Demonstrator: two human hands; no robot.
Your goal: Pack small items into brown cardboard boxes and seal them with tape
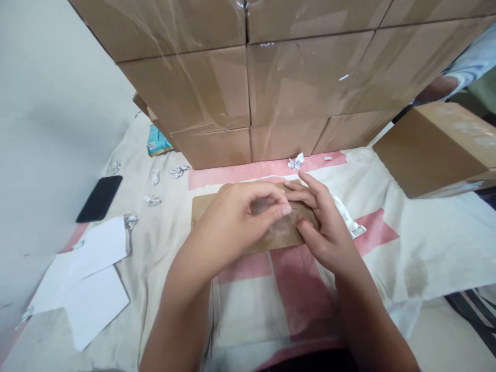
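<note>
A flat brown piece, like cardboard or a stiff paper packet, lies on the cloth in front of me. My left hand is over it, thumb and index finger brought together in a pinch; whatever is between the tips is too small to make out. A glossy patch shows on the brown surface just below those fingertips. My right hand rests on the right end of the piece with its fingers spread. Partly behind that hand lies a white strip.
Taped cardboard boxes are stacked behind my hands. Another carton stands at right, near a person's sleeve. Leftward lie a black phone-like slab, white papers, a blue packet and crumpled scraps.
</note>
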